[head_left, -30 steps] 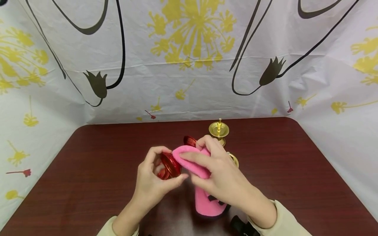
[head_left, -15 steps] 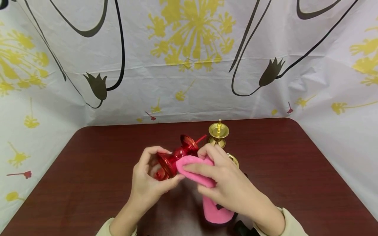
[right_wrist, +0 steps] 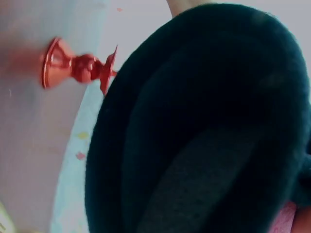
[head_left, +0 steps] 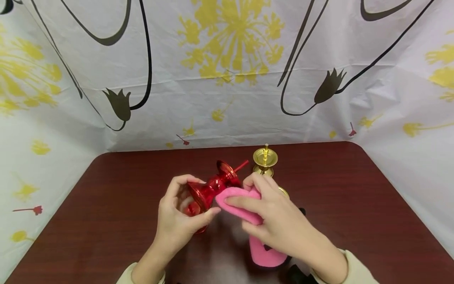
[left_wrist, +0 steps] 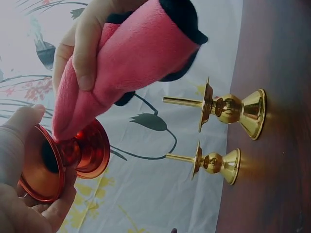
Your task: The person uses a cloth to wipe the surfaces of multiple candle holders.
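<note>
My left hand grips a shiny red candlestick by its flared base, tilting it so the spike points up and right. In my right hand is a pink plush cloth with black trim, pinched between thumb and fingers. In the left wrist view the cloth lies against the candlestick's stem. Its dark opening fills most of the right wrist view. A second red candlestick stands upright on the table, partly hidden by my left hand in the head view.
Two gold candlesticks, a larger one and a smaller one, stand on the dark wood table; in the head view my right hand covers most of one. A patterned white sheet hangs behind the table. A black object lies near my right sleeve.
The held red candlestick has turned so its stem, cup and spike show to the right. The cloth has shifted slightly right and down with my right hand, along the stem.
</note>
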The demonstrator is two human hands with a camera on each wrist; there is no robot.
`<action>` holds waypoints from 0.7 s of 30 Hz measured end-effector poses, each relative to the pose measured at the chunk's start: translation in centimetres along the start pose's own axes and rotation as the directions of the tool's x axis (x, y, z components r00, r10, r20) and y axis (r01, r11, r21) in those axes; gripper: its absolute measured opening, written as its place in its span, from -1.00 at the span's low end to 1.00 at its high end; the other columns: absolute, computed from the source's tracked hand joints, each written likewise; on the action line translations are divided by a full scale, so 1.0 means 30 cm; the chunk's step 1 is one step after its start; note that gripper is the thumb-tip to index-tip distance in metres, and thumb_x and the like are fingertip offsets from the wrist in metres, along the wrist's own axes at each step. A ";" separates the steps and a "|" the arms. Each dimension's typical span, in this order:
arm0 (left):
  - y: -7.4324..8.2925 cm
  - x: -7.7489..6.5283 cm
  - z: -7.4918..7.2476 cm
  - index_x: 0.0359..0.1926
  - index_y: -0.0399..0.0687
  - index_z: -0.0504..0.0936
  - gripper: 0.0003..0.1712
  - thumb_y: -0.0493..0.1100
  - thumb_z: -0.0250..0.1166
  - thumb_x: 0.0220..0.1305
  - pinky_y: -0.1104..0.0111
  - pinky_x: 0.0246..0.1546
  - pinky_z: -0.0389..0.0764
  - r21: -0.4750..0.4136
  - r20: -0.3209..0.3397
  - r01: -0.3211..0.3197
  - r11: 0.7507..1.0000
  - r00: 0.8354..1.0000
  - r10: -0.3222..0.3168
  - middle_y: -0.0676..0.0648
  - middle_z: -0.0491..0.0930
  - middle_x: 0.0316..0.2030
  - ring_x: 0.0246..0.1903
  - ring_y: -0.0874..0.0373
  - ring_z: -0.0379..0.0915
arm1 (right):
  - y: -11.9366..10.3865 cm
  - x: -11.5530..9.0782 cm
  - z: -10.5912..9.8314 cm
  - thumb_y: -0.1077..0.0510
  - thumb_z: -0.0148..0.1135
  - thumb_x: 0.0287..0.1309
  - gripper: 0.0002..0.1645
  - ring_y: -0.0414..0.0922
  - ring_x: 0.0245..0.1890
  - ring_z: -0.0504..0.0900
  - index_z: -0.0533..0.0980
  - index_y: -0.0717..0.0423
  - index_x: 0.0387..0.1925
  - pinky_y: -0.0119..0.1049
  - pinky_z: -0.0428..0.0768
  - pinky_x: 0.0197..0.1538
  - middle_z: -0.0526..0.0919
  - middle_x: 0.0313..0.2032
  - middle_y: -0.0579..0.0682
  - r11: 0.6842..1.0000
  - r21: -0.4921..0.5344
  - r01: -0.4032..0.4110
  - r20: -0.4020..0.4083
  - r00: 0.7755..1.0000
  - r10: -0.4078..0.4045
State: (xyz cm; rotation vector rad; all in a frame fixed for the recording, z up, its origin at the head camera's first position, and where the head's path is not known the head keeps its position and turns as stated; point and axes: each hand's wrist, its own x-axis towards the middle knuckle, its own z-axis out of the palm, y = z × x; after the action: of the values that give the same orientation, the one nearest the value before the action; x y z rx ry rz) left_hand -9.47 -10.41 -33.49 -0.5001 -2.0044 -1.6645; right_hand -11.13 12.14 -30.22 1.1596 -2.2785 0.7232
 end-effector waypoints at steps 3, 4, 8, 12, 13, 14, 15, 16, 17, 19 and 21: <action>-0.003 -0.001 0.005 0.03 -0.31 0.43 -0.23 -0.50 0.61 -0.28 0.44 -0.20 0.70 0.014 0.013 -0.005 1.000 1.000 0.005 -0.11 0.63 -0.12 -0.21 0.22 0.62 | 0.012 0.018 -0.046 0.29 0.49 -0.29 -0.39 -0.14 -0.07 0.37 0.68 -0.22 -0.08 -0.29 0.54 -0.21 0.46 -0.14 -0.10 0.999 -0.035 0.031 0.011 0.999 -0.030; -0.004 -0.001 0.006 0.03 -0.29 0.44 -0.23 -0.48 0.61 -0.27 0.42 -0.19 0.71 0.020 0.018 -0.007 1.000 1.000 0.006 -0.11 0.63 -0.12 -0.22 0.22 0.62 | 0.017 0.029 -0.062 0.30 0.48 -0.30 -0.39 -0.12 -0.05 0.37 0.68 -0.21 -0.08 -0.28 0.55 -0.19 0.47 -0.13 -0.09 0.998 -0.043 0.046 0.015 0.999 -0.045; -0.007 -0.003 0.012 0.03 -0.17 0.47 -0.26 -0.38 0.64 -0.23 0.35 -0.32 0.72 0.070 0.036 0.003 0.998 0.999 -0.006 -0.04 0.65 -0.14 -0.28 0.23 0.59 | 0.043 0.081 -0.121 0.32 0.43 -0.28 -0.41 -0.09 -0.05 0.39 0.68 -0.14 -0.08 -0.27 0.56 -0.18 0.53 -0.05 -0.06 0.990 -0.063 0.126 0.061 0.991 -0.122; -0.006 -0.007 0.017 0.02 -0.06 0.49 -0.28 -0.31 0.64 -0.20 0.28 -0.41 0.70 0.095 0.063 0.026 0.995 0.997 -0.032 -0.01 0.66 -0.16 -0.30 0.21 0.57 | 0.071 0.139 -0.164 0.30 0.44 -0.21 -0.46 -0.13 -0.09 0.41 0.69 -0.17 -0.09 -0.31 0.51 -0.35 0.61 -0.02 -0.14 0.968 -0.079 0.239 0.164 0.961 -0.224; -0.005 -0.008 0.018 0.02 -0.04 0.49 -0.29 -0.30 0.65 -0.20 0.28 -0.43 0.69 0.104 0.070 0.031 0.994 0.997 -0.038 0.00 0.66 -0.17 -0.32 0.21 0.55 | 0.075 0.154 -0.173 0.29 0.45 -0.19 -0.47 -0.13 -0.09 0.41 0.70 -0.23 -0.10 -0.32 0.48 -0.40 0.62 -0.02 -0.18 0.958 -0.085 0.274 0.203 0.946 -0.253; -0.005 -0.009 0.018 0.02 -0.04 0.49 -0.29 -0.29 0.65 -0.19 0.28 -0.45 0.67 0.109 0.077 0.033 0.993 0.996 -0.042 0.00 0.66 -0.17 -0.35 0.20 0.54 | 0.077 0.170 -0.181 0.27 0.47 -0.16 -0.48 -0.15 -0.10 0.40 0.69 -0.27 -0.11 -0.34 0.42 -0.45 0.62 -0.04 -0.23 0.950 -0.093 0.300 0.248 0.931 -0.269; -0.005 -0.009 0.018 0.02 -0.03 0.49 -0.30 -0.28 0.64 -0.19 0.29 -0.46 0.67 0.108 0.086 0.041 0.993 0.995 -0.051 0.00 0.65 -0.17 -0.36 0.20 0.54 | 0.077 0.185 -0.189 0.25 0.48 -0.13 -0.50 -0.17 -0.12 0.39 0.69 -0.31 -0.12 -0.37 0.35 -0.49 0.62 -0.06 -0.28 0.943 -0.101 0.318 0.296 0.914 -0.277; -0.004 -0.010 0.019 0.02 -0.02 0.49 -0.30 -0.27 0.65 -0.18 0.31 -0.48 0.65 0.111 0.093 0.044 0.993 0.994 -0.055 0.01 0.65 -0.17 -0.39 0.20 0.52 | 0.074 0.200 -0.196 0.23 0.49 -0.10 -0.54 -0.19 -0.13 0.37 0.68 -0.33 -0.15 -0.39 0.29 -0.51 0.61 -0.09 -0.32 0.937 -0.109 0.333 0.346 0.896 -0.279; -0.004 -0.010 0.020 0.02 -0.02 0.49 -0.30 -0.27 0.65 -0.18 0.32 -0.51 0.63 0.111 0.099 0.044 0.993 0.994 -0.055 0.00 0.65 -0.17 -0.42 0.19 0.51 | 0.071 0.215 -0.202 0.20 0.49 -0.08 -0.57 -0.19 -0.13 0.35 0.68 -0.35 -0.16 -0.40 0.24 -0.52 0.59 -0.11 -0.34 0.931 -0.114 0.347 0.395 0.875 -0.278; -0.004 -0.011 0.021 0.02 -0.04 0.49 -0.29 -0.27 0.65 -0.19 0.33 -0.53 0.61 0.107 0.108 0.035 0.994 0.993 -0.047 -0.02 0.65 -0.18 -0.47 0.19 0.50 | 0.062 0.242 -0.211 0.13 0.52 -0.05 -0.62 -0.19 -0.16 0.32 0.67 -0.35 -0.18 -0.40 0.23 -0.53 0.55 -0.18 -0.35 0.926 -0.115 0.360 0.484 0.834 -0.264; -0.005 -0.011 0.022 0.02 -0.07 0.49 -0.29 -0.29 0.64 -0.19 0.33 -0.54 0.62 0.084 0.118 0.032 0.996 0.992 -0.042 -0.05 0.64 -0.19 -0.48 0.16 0.52 | 0.053 0.265 -0.218 0.06 0.54 -0.02 -0.67 -0.19 -0.17 0.32 0.68 -0.34 -0.18 -0.40 0.25 -0.53 0.54 -0.21 -0.34 0.928 -0.107 0.357 0.547 0.800 -0.245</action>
State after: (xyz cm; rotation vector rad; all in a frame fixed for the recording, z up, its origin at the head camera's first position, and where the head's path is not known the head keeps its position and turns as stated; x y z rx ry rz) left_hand -9.36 -9.78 -33.91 -0.5484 -2.1711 -1.6007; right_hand -15.48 12.53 -20.77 1.7295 -2.4161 0.0291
